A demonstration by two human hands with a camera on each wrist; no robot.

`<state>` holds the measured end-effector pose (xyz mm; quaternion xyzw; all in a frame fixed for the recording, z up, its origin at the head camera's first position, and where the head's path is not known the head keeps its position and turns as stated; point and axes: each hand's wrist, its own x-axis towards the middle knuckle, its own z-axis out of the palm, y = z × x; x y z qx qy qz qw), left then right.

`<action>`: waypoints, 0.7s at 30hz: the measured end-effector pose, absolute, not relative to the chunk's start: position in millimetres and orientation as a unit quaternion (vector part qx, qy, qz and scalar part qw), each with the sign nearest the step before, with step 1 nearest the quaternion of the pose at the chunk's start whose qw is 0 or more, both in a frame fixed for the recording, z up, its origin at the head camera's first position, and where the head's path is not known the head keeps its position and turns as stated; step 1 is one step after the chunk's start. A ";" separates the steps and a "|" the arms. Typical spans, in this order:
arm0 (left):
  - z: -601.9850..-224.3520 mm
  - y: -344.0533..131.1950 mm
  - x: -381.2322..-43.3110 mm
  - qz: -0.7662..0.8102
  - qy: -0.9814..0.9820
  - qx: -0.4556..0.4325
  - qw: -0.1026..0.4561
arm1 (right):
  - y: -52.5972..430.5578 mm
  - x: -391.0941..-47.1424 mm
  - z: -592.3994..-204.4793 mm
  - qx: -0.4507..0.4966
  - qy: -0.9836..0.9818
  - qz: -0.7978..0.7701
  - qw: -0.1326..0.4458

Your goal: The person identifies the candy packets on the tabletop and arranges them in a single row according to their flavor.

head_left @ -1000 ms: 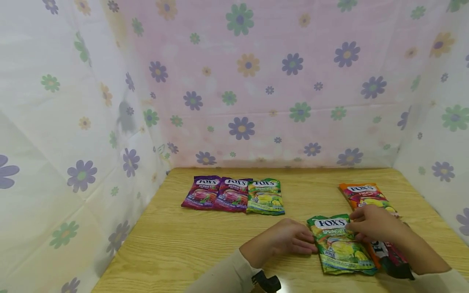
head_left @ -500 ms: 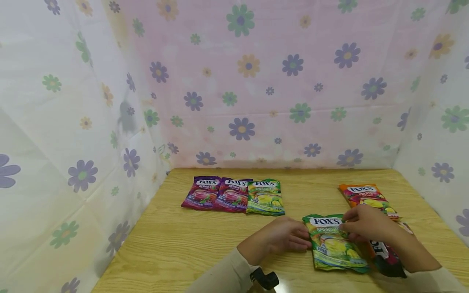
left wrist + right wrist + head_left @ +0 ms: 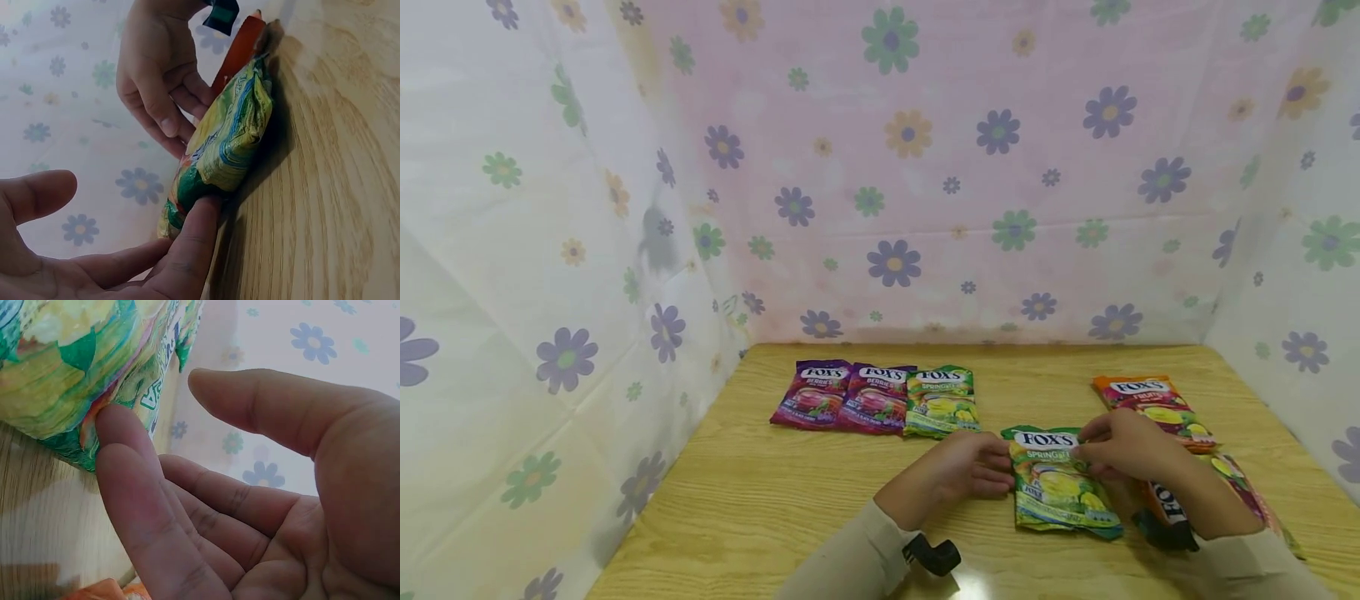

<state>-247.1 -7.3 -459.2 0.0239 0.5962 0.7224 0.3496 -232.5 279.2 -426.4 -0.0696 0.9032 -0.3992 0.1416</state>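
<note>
A green FOX'S Spring Tea candy bag (image 3: 1054, 487) lies on the table between the two hands. My left hand (image 3: 951, 473) is at its left edge; in the left wrist view, straight fingers touch the bag (image 3: 219, 150) while the thumb stands apart. At the opposite edge is my right hand (image 3: 1138, 454). The right wrist view has its extended fingertips against the bag (image 3: 69, 375), the thumb well away from it. Beneath the right forearm, another FOX'S bag (image 3: 1240, 479) with an orange edge is partly hidden.
Two purple Berries bags (image 3: 814, 398) and another green Spring Tea bag (image 3: 942, 408) lie side by side toward the back of the wooden table (image 3: 760, 500). An orange Fruits bag (image 3: 1157, 407) lies at the right. Flowered cloth (image 3: 955, 192) encloses the back and sides.
The green bag between the hands has slid left and slightly away from me, both hands moving along with it. More of the bag under the right forearm now shows.
</note>
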 end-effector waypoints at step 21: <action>-460.2 -9.3 -243.3 0.645 0.669 0.072 0.363 | 280.0 -229.3 -427.2 -0.077 0.924 -0.316 0.202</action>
